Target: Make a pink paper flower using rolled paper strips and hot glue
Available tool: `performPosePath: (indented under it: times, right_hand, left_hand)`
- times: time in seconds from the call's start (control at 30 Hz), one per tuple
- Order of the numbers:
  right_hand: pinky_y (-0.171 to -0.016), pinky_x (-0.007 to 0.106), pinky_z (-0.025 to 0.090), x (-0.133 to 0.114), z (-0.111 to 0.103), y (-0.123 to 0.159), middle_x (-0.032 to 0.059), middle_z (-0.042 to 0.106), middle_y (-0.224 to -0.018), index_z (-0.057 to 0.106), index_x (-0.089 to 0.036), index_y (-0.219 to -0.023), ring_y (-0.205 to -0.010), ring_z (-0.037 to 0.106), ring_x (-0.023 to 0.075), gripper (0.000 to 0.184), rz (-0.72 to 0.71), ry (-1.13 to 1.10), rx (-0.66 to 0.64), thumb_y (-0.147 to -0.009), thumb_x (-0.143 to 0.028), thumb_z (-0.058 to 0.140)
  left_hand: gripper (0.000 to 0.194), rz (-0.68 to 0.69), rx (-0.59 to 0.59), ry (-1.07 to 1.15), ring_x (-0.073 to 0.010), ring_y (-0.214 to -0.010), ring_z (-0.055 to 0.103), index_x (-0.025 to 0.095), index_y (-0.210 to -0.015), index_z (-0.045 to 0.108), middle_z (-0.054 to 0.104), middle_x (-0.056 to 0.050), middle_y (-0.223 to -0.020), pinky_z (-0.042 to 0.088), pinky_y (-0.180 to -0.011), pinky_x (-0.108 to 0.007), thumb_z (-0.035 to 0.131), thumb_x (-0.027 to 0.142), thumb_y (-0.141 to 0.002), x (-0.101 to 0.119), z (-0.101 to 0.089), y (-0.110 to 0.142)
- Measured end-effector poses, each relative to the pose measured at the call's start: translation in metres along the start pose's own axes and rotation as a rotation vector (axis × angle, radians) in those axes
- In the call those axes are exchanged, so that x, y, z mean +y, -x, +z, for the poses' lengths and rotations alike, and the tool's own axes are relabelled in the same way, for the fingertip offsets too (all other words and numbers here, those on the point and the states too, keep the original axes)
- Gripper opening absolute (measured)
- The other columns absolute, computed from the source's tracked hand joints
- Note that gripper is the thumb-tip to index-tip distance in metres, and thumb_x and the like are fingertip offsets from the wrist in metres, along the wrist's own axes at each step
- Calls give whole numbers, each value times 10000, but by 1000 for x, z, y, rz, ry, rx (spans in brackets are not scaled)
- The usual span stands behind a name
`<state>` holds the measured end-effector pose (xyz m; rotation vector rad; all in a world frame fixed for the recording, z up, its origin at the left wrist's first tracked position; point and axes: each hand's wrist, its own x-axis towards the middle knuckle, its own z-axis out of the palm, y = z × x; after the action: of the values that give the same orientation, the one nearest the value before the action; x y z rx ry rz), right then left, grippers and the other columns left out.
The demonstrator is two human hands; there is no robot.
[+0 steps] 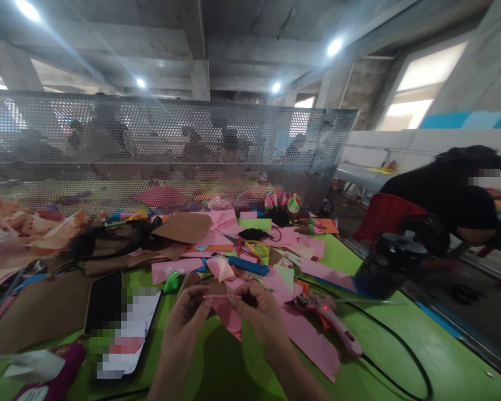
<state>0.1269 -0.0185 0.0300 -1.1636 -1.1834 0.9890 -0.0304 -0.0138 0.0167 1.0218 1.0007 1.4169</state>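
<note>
My left hand [186,316] and my right hand [256,312] are held close together over the green table [401,345], near its front edge. Between their fingertips runs a thin pink paper strip [221,297], pinched at both ends. My right hand's fingers curl round something dark that I cannot make out. Pink paper pieces [313,342] lie under and beside my hands. A pink glue gun [329,320] lies just right of my right hand, its black cord [401,348] trailing off right.
A phone [119,328] lies left of my hands. Pink, brown and green paper scraps, scissors and a blue tool [247,265] litter the table. A perforated metal screen [162,145] stands behind. A dark jug [386,264] is at right. A person in black [446,195] bends nearby.
</note>
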Motion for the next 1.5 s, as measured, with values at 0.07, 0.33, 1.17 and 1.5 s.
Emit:
performPosePath:
  times: [0.07, 0.33, 1.17, 1.5]
  right_hand:
    - [-551, 242, 363, -1, 1, 1, -9, 561, -628, 630, -158, -673, -593, 484, 137, 205, 5, 6, -3, -680, -334, 734]
    - [-548, 246, 392, -5, 3, 4, -7, 586, -642, 655, -177, -693, -585, 511, 141, 115, -64, 79, 5, -698, -279, 707]
    - [-572, 243, 388, -7, 3, 5, -14, 546, -638, 635, -164, -660, -607, 501, 141, 107, -85, 187, 29, -705, -257, 666]
    - [-556, 246, 399, -5, 3, 5, -14, 568, -639, 658, -168, -691, -588, 520, 143, 143, -54, 152, -21, -691, -306, 697]
  left_hand:
    - [282, 15, -40, -40, -161, -829, 639, 192, -908, 682, 701, -20, -894, 516, -714, -222, 766, 372, -707, -4, -2, -2]
    - [248, 14, -69, -146, -142, -729, 598, 171, -861, 663, 683, -2, -766, 459, -663, -219, 715, 391, -760, -14, -6, -5]
    - [313, -43, -122, -125, -155, -706, 621, 160, -870, 673, 715, -26, -777, 482, -636, -230, 751, 407, -694, -6, 0, -2]
    - [230, 9, -103, -195, -158, -689, 605, 157, -818, 677, 698, -23, -738, 465, -638, -240, 713, 365, -727, -10, -4, -6]
